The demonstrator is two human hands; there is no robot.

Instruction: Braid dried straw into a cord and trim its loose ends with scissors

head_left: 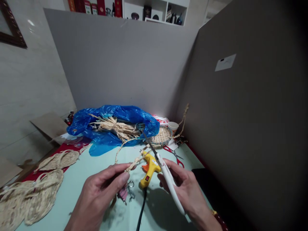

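My left hand pinches the end of a braided straw cord between thumb and fingers; the cord loops up and away toward the blue bag. My right hand is closed round a long white-handled tool with a thin dark tip that points up and left, near the cord. A yellow glue gun with an orange trigger lies on the table between my hands, its black cable running toward me.
A blue plastic bag holds dried straw bundles. Woven straw pieces lie at left. A small woven basket, a paper cup and red-handled scissors sit at back right. Grey partition walls enclose the pale green table.
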